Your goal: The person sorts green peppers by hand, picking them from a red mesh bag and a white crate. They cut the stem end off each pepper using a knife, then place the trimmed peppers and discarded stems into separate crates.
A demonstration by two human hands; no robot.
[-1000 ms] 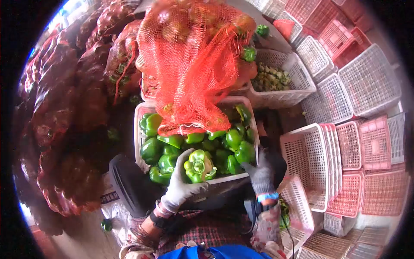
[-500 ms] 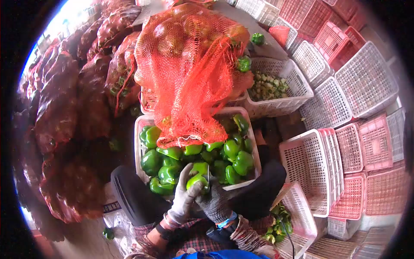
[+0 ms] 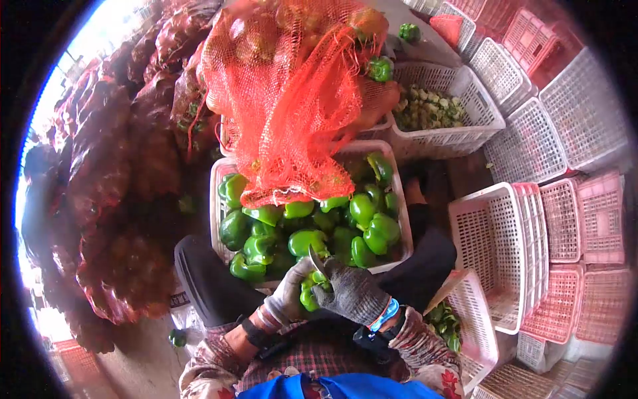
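My left hand [image 3: 291, 292], in a pale grey glove, is closed on a green bell pepper [image 3: 308, 296] in front of my lap. My right hand [image 3: 355, 292], in a darker grey glove, grips a small knife [image 3: 316, 260]. Its blade points up and away from me, beside the pepper; the handle is hidden in my fingers. Both hands meet at the pepper and cover much of it. Just beyond them, a white crate [image 3: 217, 219] holds many green peppers, one large pepper [image 3: 307, 242] lying nearest the knife tip.
A red mesh sack [image 3: 286, 100] of produce droops over the crate's far side. Behind it on the right, a white crate [image 3: 488, 126] contains pale green scraps. Stacked crates [image 3: 495, 246] stand at right; full sacks [image 3: 106, 199] are piled at left. One pepper [image 3: 177, 338] lies on the floor.
The pepper in my hands has turned and come nearer my body. My right hand has rotated, its back now facing up, and the knife blade leans left. The view has shifted slightly.
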